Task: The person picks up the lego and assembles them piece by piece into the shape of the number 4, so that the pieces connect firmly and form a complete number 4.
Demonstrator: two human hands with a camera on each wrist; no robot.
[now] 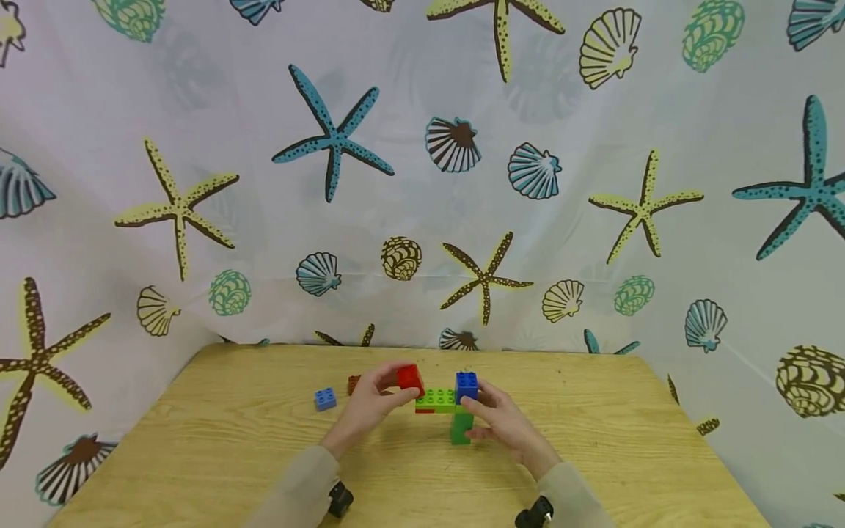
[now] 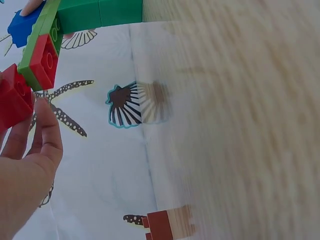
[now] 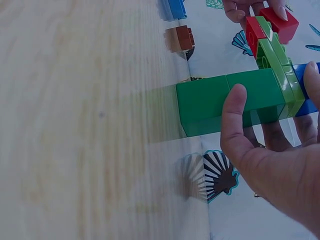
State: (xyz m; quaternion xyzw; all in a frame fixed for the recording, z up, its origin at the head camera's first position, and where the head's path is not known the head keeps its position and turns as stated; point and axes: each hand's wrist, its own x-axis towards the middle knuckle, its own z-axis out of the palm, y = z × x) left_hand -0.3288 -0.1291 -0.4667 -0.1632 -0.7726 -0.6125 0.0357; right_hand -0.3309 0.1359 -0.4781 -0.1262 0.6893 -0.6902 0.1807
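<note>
left fingers curl round a glossy red brick; right fingers, half-curled, grip a studded blue brick; between them, a lime bar tops plain green bricks.

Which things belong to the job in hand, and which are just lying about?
In the job:
red block in the left hand
blue block held by the right hand
light green section under the blue one
green blocks and small red block beneath that

Apparently just lying about:
light blue block
brown block
</note>
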